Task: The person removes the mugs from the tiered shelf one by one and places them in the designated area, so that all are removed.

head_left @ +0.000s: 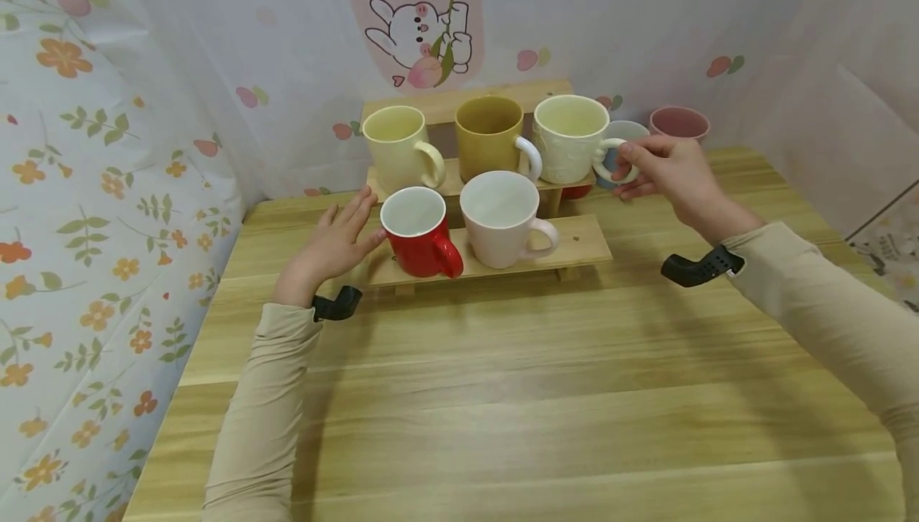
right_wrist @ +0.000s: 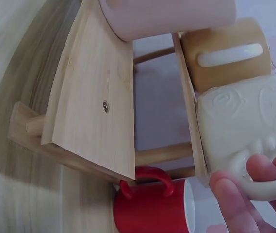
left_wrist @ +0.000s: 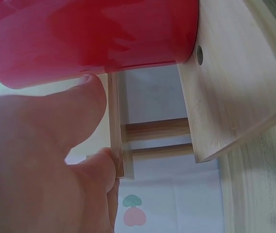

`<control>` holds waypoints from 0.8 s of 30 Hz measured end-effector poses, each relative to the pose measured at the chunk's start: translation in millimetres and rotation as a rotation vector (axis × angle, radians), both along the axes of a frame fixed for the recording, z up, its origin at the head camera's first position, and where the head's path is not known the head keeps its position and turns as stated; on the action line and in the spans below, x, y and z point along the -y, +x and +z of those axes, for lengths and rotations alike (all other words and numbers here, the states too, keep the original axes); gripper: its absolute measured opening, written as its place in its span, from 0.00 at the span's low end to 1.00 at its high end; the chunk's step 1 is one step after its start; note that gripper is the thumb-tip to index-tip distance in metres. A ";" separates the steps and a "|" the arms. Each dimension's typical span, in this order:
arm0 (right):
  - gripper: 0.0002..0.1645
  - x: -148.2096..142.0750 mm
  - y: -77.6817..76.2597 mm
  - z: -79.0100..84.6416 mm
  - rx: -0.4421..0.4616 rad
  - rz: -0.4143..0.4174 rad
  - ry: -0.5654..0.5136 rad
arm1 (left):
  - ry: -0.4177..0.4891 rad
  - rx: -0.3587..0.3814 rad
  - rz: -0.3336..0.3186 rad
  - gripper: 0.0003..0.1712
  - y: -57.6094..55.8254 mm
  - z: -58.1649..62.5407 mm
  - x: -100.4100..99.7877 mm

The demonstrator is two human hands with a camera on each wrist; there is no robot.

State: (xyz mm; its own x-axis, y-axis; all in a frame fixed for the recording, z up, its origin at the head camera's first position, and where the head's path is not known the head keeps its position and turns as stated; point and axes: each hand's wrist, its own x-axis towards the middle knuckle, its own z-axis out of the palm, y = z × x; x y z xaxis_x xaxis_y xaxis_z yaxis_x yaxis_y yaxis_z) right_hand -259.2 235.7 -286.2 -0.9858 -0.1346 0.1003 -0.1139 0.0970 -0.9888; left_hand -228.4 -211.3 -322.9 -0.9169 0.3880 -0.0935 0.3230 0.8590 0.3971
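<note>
My right hand [head_left: 678, 175] pinches the looped handle [right_wrist: 266, 191] of a cream mug with a raised pattern [head_left: 563, 147], at the right end of the rack's middle tier. My left hand [head_left: 332, 244] is at the rack's left end with fingers extended. Its fingertips are by the middle tier's edge, and its thumb is right at a red mug [left_wrist: 89, 39] on the lowest tier. Beside that stands a pale pink mug [head_left: 497, 227]. A pale yellow mug [head_left: 391, 156] and a mustard mug with a white handle [head_left: 484, 143] share the middle tier.
The stepped wooden rack [head_left: 585, 236] stands on a wood-grain table [head_left: 488, 394] against a printed cloth [head_left: 273, 27]. Behind my right hand are a grey-blue mug [head_left: 606, 175] and a dusty pink mug [head_left: 678, 121]. Another red mug [right_wrist: 150, 206] is by the rack's right side.
</note>
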 end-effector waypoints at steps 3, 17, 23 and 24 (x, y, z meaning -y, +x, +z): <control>0.09 -2.7 4.5 -0.4 0.001 -0.011 -0.046 | -0.007 0.001 -0.003 0.39 0.2 -0.7 -0.4; 0.08 -41.5 24.5 -10.2 -0.034 -0.077 -0.211 | -0.021 -0.024 -0.007 0.39 1.7 -1.3 -1.3; 0.08 -57.7 31.2 -17.0 -0.059 -0.108 -0.305 | -0.019 -0.031 0.001 0.39 1.9 -1.6 -2.6; 0.07 -60.2 32.3 -17.9 -0.058 -0.112 -0.315 | -0.019 -0.033 0.000 0.39 1.7 -1.5 -2.9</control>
State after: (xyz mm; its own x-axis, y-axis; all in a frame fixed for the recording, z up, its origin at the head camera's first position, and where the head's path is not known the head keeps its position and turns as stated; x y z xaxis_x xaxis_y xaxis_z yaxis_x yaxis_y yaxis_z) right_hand -226.8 295.9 -304.1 -0.9842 0.0209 0.1759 -0.1766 -0.1976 -0.9642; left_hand -226.7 -208.4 -324.4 -0.9198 0.3861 -0.0701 0.3354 0.8663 0.3701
